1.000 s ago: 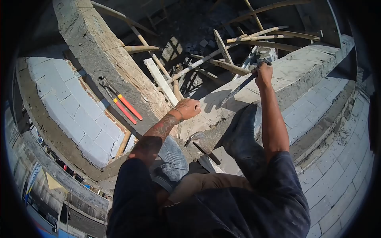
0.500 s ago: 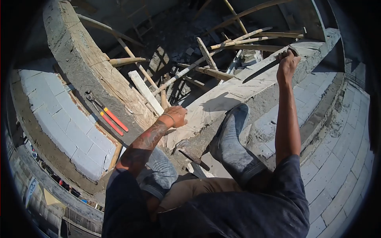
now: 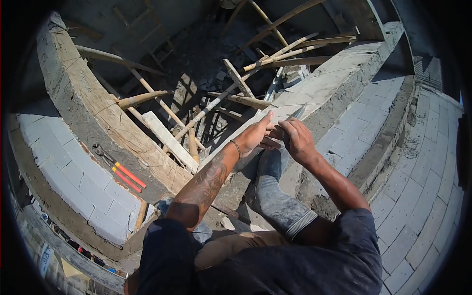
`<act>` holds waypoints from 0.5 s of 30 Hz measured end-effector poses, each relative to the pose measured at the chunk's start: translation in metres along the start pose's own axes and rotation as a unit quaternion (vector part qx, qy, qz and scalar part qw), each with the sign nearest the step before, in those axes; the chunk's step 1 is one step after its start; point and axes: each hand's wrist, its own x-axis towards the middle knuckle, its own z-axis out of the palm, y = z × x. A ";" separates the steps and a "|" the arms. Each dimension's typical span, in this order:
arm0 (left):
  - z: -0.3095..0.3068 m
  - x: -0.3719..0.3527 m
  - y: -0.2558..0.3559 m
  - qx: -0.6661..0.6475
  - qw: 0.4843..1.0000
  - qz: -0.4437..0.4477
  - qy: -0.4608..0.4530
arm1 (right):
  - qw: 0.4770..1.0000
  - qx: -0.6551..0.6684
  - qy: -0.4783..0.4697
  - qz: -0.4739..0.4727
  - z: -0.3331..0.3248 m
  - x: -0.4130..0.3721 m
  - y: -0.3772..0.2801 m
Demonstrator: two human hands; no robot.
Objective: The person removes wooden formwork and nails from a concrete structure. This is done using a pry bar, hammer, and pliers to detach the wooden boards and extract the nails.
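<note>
A dark navy short-sleeved shirt is worn, its sleeves ending above the elbows. Tan trousers are seen below it. A grey rubber boot, dusted with pale cement, is worn on one leg, and a ribbed, striped band is seen at its top. The left forearm is covered by a dark tattoo, and a thin bracelet is worn at the wrist of the left hand. The right hand is left bare.

The right hand hides all but the tip of a thin grey metal blade at its twelve o'clock, and whether the left hand grips it is unclear.
</note>
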 end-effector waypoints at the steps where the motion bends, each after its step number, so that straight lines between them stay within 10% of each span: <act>1: -0.001 0.008 0.000 0.004 1.000 -0.003 -0.002 | 1.000 -0.003 -0.028 0.004 0.000 -0.001 -0.006; 15: 0.015 0.092 -0.004 0.171 0.981 -0.095 0.010 | 0.989 -0.023 -0.143 0.014 -0.034 -0.040 -0.015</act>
